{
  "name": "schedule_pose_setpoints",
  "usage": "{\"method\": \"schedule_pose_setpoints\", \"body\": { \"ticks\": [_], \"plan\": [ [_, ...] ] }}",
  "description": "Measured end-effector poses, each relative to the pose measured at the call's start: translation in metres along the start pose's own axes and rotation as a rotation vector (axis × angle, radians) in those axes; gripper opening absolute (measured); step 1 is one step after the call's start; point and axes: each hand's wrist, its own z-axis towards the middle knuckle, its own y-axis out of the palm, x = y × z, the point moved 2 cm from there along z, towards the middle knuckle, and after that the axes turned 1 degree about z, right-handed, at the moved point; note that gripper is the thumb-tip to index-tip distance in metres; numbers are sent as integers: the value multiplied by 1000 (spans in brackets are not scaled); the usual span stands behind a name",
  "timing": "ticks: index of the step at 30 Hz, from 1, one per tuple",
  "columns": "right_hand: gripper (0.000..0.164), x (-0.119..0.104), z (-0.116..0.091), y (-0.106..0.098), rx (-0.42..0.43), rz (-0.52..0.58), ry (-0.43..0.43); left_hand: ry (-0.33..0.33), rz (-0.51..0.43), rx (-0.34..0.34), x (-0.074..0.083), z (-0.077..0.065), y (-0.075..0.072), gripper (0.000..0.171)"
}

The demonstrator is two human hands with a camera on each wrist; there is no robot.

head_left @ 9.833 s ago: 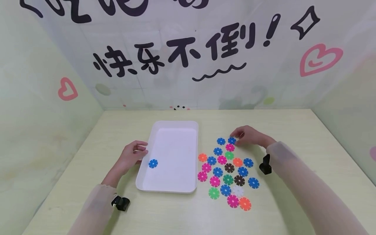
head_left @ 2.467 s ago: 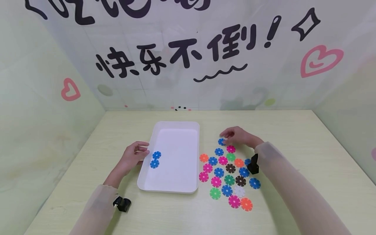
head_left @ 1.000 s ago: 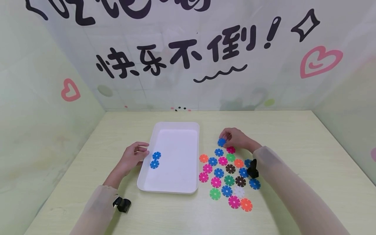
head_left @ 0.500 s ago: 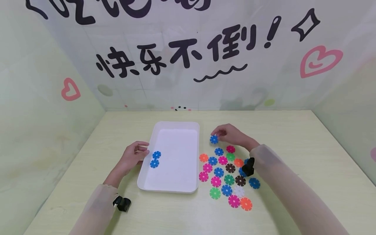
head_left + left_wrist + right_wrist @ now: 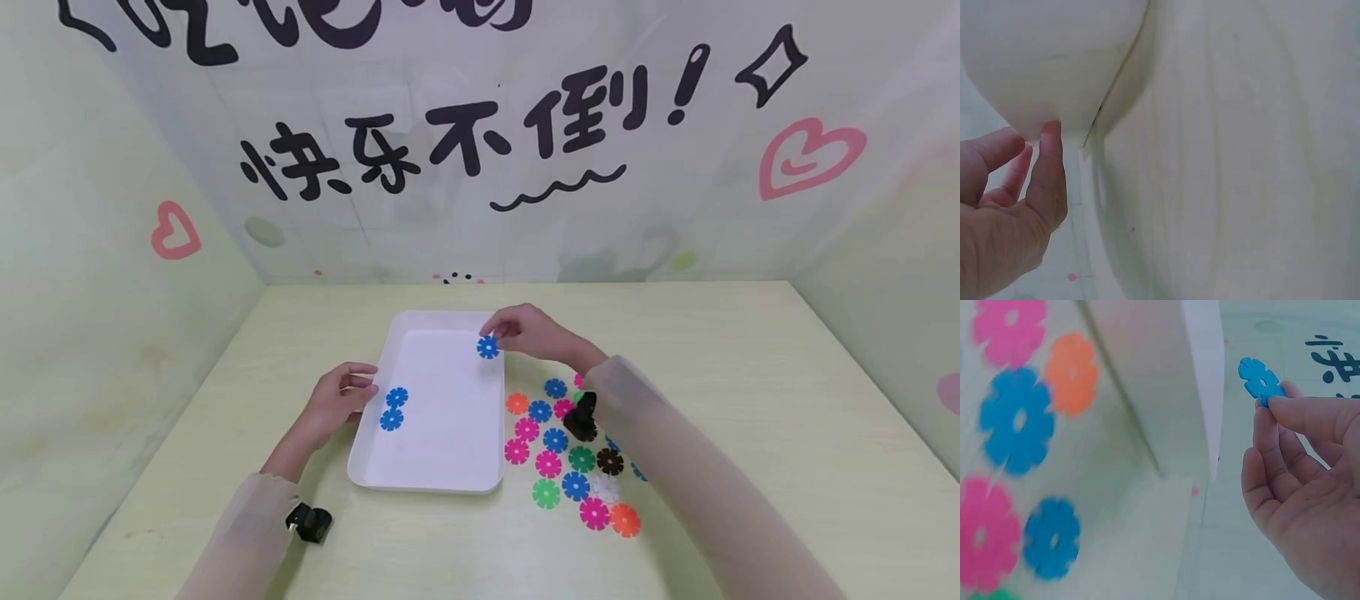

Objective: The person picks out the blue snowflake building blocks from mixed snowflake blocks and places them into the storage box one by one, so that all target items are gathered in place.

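Observation:
My right hand point(image 5: 528, 332) pinches a blue notched plastic disc point(image 5: 488, 347) between thumb and fingertips. It holds the disc above the right rim of the white tray point(image 5: 450, 450); the right wrist view shows this disc point(image 5: 1260, 380) tilted and clear of the wall. My left hand point(image 5: 337, 396) touches the tray's left edge. In the left wrist view its fingertips point(image 5: 1051, 132) rest against the outer tray wall, not wrapped round it. Inside the tray, near its left side, lie two blue discs, one nearer point(image 5: 392, 419) and one farther point(image 5: 397, 397).
Right of the tray, discs in several colours lie flat on the table point(image 5: 420, 550), including orange point(image 5: 517, 403), green point(image 5: 581, 459), pink point(image 5: 548, 464) and white point(image 5: 606, 489). My right forearm and its black wrist camera point(image 5: 581, 418) hide some. A printed wall sheet point(image 5: 450, 225) stands behind.
A second blue disc joined the first in the tray after the oldest frame. My right hand has since lifted another from the pile's far end and carried it left over the rim. The left hand stays put.

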Motion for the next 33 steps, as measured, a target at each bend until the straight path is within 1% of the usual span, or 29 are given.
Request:
{"method": "schedule_pose_setpoints", "body": {
  "ticks": [6,8,11,14,15,18,21,24,28,33],
  "plan": [
    [22,-18,32,21,-3,54,22,5,-9,2,-4,0,-2,39],
    [22,-23,41,29,-5,71,18,6,-8,1,-6,1,-2,39],
    [21,-28,50,40,-1,100,34,3,-11,4,-7,2,-3,38],
    [22,-29,59,51,10,110,89,-4,-9,3,-7,3,-3,37],
    [22,-28,61,55,15,119,124,-9,-10,4,-6,3,-2,37],
    [23,-27,67,66,34,112,186,-9,-4,1,-6,4,-2,38],
    [23,-25,70,78,53,112,223,-15,0,-1,-6,5,1,37],
    [23,-25,73,91,65,122,241,-20,1,4,-7,5,1,37],
    [23,-23,77,106,99,145,246,-9,-4,4,-6,5,0,38],
    [21,-17,80,120,145,140,261,0,-24,5,-6,5,-1,38]
  ]
}}
